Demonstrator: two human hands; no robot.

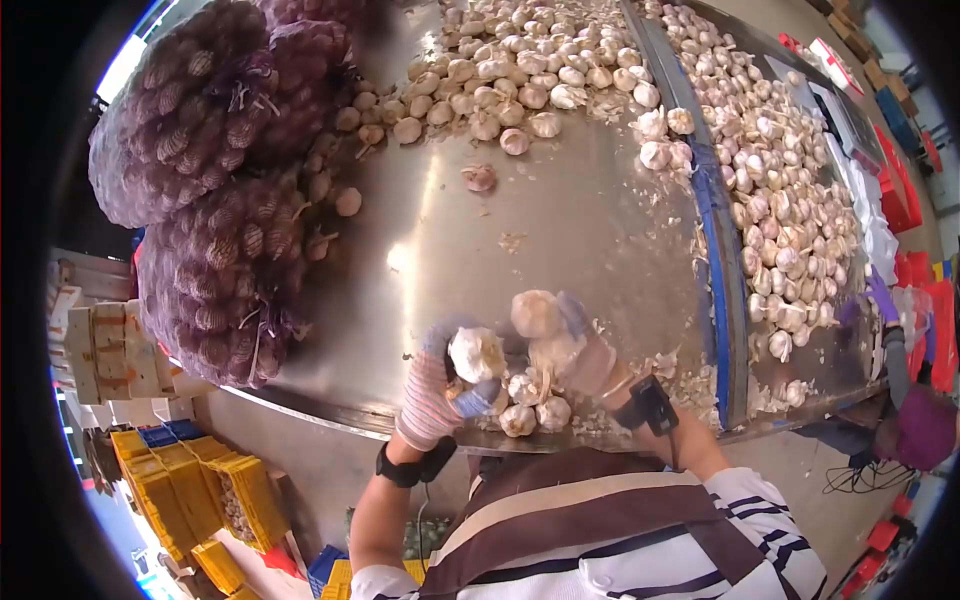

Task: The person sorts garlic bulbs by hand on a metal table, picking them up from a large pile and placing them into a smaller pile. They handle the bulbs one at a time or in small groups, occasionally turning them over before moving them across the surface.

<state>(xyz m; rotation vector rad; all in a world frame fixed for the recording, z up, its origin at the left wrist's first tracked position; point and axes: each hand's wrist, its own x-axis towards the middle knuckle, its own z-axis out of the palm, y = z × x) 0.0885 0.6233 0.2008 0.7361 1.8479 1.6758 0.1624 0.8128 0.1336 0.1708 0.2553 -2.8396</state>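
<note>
My left hand (pixel 432 392), in a striped glove with bluish fingertips, is closed around a white garlic bulb (pixel 477 354) over the near side of the metal table (pixel 440 240). Close beside it, my right hand (pixel 590 358), gloved too, grips a garlic bulb (pixel 537 313); another pale bulb (pixel 553 356) with a stem pointing down shows at the same fingers. Just below both hands a few bulbs (pixel 517 420) rest at the table's near edge. A single reddish garlic bulb (pixel 479 178) lies farther out, with scraps of skin around it.
Purple mesh sacks (pixel 225 255) full of garlic stand at the left. Loose garlic (pixel 500 70) is heaped at the far side. A blue-edged divider (pixel 718 240) separates another garlic pile (pixel 785 210) on the right, where a person's purple-gloved hand (pixel 882 295) appears. Yellow crates (pixel 180 490) stand lower left.
</note>
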